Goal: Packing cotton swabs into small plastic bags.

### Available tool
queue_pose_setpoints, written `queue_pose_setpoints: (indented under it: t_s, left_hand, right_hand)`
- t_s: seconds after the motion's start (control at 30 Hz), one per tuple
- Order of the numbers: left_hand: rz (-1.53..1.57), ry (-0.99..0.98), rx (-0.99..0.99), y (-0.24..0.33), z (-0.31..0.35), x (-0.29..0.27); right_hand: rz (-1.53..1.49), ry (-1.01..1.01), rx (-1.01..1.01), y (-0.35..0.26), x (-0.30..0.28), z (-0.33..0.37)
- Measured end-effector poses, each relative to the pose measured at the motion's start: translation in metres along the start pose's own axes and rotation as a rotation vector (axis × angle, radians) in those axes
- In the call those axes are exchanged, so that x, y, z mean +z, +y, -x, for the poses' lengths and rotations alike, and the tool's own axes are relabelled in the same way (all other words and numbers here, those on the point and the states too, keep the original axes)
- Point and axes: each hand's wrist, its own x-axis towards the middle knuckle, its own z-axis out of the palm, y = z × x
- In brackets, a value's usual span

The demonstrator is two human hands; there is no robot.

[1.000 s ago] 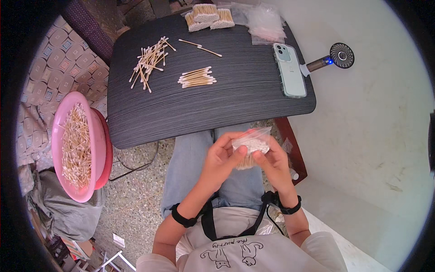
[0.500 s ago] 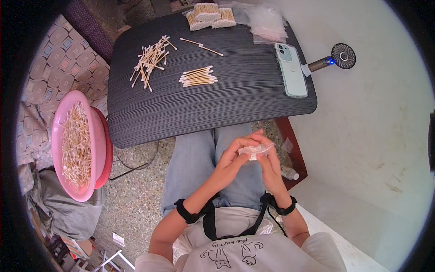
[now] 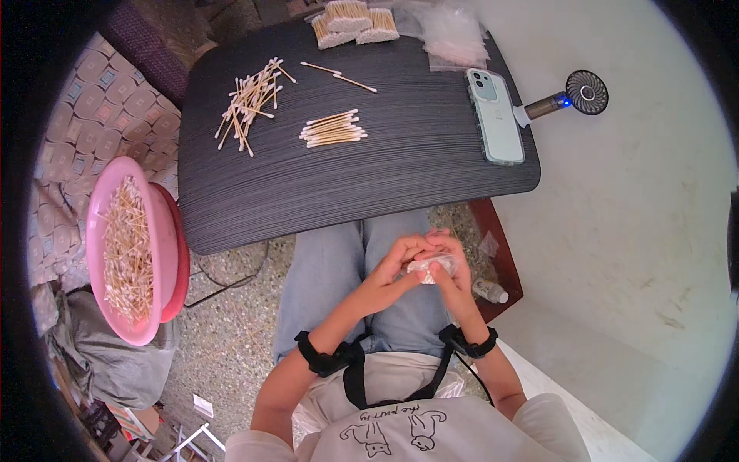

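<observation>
Swab packet (image 3: 420,267) | gripped between my left hand (image 3: 391,273) and right hand (image 3: 456,276) | contents could spill if I squeeze unevenly

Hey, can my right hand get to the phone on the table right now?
Probably, but it isn't free: the right hand is gripping the small clear bag together with the left hand. Otherwise, nothing appears to cover the phone or block its near side.
</observation>
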Motion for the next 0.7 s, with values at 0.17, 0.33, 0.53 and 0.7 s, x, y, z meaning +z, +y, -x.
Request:
queue_pose_setpoints:
  t_s: [0.17, 0.33, 0.53, 0.7]
  left_hand:
    - [-0.079, -0.023, 0.126, 0.004, -0.006, 0.004]
    - [-0.061, 0.122, 0.023, 0.001, -0.001, 0.012]
    - [-0.378, -0.023, 0.084, 0.005, -0.004, 0.000]
    - [-0.396, -0.007, 0.120, 0.006, -0.005, 0.003]
  right_hand:
    - [-0.193, -0.088, 0.015, 0.000, 0.004, 0.000]
    - [-0.235, 0.017, 0.095, -0.002, 0.009, -0.002]
    - [-0.251, 0.006, 0.085, 0.005, 0.004, -0.002]
    - [-0.170, 0.105, 0.102, -0.006, 0.011, -0.004]
